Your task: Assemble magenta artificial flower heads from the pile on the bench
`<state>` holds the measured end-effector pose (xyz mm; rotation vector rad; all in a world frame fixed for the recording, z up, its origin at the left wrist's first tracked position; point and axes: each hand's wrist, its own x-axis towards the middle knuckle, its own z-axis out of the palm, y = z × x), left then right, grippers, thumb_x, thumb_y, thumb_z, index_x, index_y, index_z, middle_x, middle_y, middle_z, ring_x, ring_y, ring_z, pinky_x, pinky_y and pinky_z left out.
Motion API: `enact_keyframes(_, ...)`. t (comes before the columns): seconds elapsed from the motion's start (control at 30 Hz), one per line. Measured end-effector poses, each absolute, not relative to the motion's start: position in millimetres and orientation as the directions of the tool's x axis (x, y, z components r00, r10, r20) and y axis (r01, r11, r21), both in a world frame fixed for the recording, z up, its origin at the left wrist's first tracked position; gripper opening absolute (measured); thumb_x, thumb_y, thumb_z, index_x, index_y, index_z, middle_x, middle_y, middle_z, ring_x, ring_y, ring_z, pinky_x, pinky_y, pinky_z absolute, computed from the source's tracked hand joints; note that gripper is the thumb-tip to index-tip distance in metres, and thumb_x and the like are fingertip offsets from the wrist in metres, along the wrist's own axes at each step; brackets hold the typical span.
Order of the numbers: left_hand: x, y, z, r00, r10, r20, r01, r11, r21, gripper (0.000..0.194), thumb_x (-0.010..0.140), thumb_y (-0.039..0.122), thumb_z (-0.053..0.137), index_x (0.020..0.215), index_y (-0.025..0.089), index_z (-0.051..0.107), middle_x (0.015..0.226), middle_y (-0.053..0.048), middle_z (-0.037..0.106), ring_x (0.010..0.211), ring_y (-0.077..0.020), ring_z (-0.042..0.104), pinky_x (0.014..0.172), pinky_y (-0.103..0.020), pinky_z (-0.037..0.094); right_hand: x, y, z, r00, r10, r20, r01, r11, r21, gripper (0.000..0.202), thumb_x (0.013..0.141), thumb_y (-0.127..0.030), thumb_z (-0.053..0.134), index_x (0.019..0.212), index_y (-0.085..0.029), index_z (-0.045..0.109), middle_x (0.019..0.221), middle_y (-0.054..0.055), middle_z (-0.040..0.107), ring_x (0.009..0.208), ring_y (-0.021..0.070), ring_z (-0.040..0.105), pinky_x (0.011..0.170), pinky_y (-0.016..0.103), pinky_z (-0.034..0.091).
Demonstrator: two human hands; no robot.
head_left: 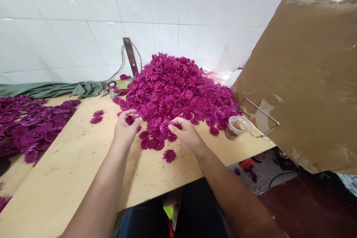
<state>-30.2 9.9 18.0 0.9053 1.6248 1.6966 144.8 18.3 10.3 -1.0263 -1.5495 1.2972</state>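
Right of a heap of magenta flowers, a clear plastic cup holds something brown that you cannot make out. At the heap's near side, your left hand and right hand each curl into a narrow grip with magenta showing inside, though you cannot tell whether either holds a flower. Open worktop stretches left of your arms, its front edge near your lap.

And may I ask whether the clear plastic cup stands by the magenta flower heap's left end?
No, the cup stands by the right end of the flower heap.
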Motion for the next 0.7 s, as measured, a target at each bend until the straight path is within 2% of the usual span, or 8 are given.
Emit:
enact_keyframes(0.07, -29, 8, 16, -0.52, 0.839, 0.157, 0.204, -0.056, 0.977, 0.046, 0.048, 0.024, 0.068, 0.094, 0.019, 0.061, 0.071, 0.004, 0.052, 0.057, -0.0088, 0.047, 0.058, -0.024, 0.041, 146, 19, 10, -0.323, 0.943, 0.08, 0.029, 0.094, -0.995, 0.008, 0.07, -0.024, 0.055, 0.074, -0.017, 0.054, 0.068, -0.002, 0.052, 0.06, 0.0089, 0.046, 0.061, 0.025, 0.04)
enact_keyframes(0.13, -22, 2, 16, -0.42, 0.889, 0.182, 0.281, -0.063, 0.958, 0.042, 0.054, 0.03, 0.067, 0.094, 0.02, 0.065, 0.077, 0.001, 0.056, 0.065, -0.0114, 0.05, 0.067, -0.026, 0.042, 144, 21, 10, -0.321, 0.945, 0.066, 0.003, 0.071, -0.998, 0.011, 0.068, -0.025, 0.057, 0.075, -0.016, 0.054, 0.07, -0.002, 0.053, 0.062, 0.0093, 0.048, 0.064, 0.026, 0.041)
enact_keyframes(0.23, -5, -10, 19, -0.202, 0.974, 0.104, 0.234, -0.055, 0.971, 0.033, 0.058, 0.039, 0.066, 0.084, 0.019, 0.069, 0.082, -0.003, 0.063, 0.076, -0.0163, 0.055, 0.073, -0.028, 0.042, 142, 23, 8, -0.3, 0.951, 0.075, -0.008, 0.076, -0.997, 0.012, 0.067, -0.027, 0.059, 0.069, -0.016, 0.053, 0.067, -0.002, 0.052, 0.062, 0.0091, 0.046, 0.064, 0.026, 0.04)
enact_keyframes(0.3, 4, -14, 19, -0.118, 0.99, 0.08, 0.163, -0.06, 0.985, 0.028, 0.058, 0.039, 0.068, 0.076, 0.018, 0.068, 0.077, -0.003, 0.064, 0.072, -0.0158, 0.055, 0.07, -0.027, 0.042, 140, 23, 7, -0.297, 0.95, 0.091, 0.008, 0.098, -0.995, 0.014, 0.068, -0.028, 0.057, 0.064, -0.016, 0.05, 0.063, -0.003, 0.049, 0.059, 0.0085, 0.044, 0.062, 0.025, 0.038)
enact_keyframes(0.37, 9, -14, 17, -0.132, 0.988, 0.086, 0.089, -0.074, 0.993, 0.023, 0.056, 0.037, 0.069, 0.068, 0.017, 0.064, 0.067, 0.0, 0.061, 0.063, -0.0124, 0.051, 0.063, -0.025, 0.041, 138, 22, 7, -0.299, 0.948, 0.11, 0.03, 0.125, -0.992, 0.02, 0.072, -0.031, 0.054, 0.059, -0.017, 0.047, 0.058, -0.005, 0.043, 0.056, 0.0079, 0.04, 0.058, 0.025, 0.035)
enact_keyframes(0.47, 12, -11, 14, -0.226, 0.97, 0.089, 0.029, -0.084, 0.996, 0.024, 0.056, 0.036, 0.07, 0.056, 0.017, 0.055, 0.052, 0.005, 0.048, 0.05, -0.0074, 0.04, 0.052, -0.021, 0.034, 138, 20, 8, -0.281, 0.951, 0.127, 0.066, 0.151, -0.986, 0.027, 0.076, -0.036, 0.05, 0.058, -0.017, 0.044, 0.055, -0.005, 0.038, 0.053, 0.0079, 0.037, 0.054, 0.025, 0.033)
enact_keyframes(0.6, 10, -8, 13, -0.294, 0.954, 0.049, -0.013, -0.055, 0.998, 0.038, 0.056, 0.041, 0.069, 0.048, 0.018, 0.04, 0.042, 0.009, 0.031, 0.042, -0.0048, 0.026, 0.043, -0.02, 0.025, 142, 18, 13, -0.239, 0.955, 0.175, 0.06, 0.195, -0.979, 0.014, 0.073, -0.029, 0.056, 0.078, -0.016, 0.055, 0.077, 0.0, 0.056, 0.073, 0.0108, 0.052, 0.072, 0.026, 0.042)
enact_keyframes(0.7, 11, -8, 13, -0.269, 0.963, 0.011, -0.029, -0.02, 0.999, 0.043, 0.055, 0.047, 0.069, 0.048, 0.019, 0.037, 0.041, 0.009, 0.029, 0.04, -0.0039, 0.022, 0.041, -0.019, 0.02, 143, 18, 18, -0.311, 0.932, 0.188, 0.043, 0.211, -0.977, 0.016, 0.072, -0.025, 0.058, 0.085, -0.016, 0.058, 0.088, 0.003, 0.061, 0.084, 0.0117, 0.055, 0.08, 0.027, 0.043)
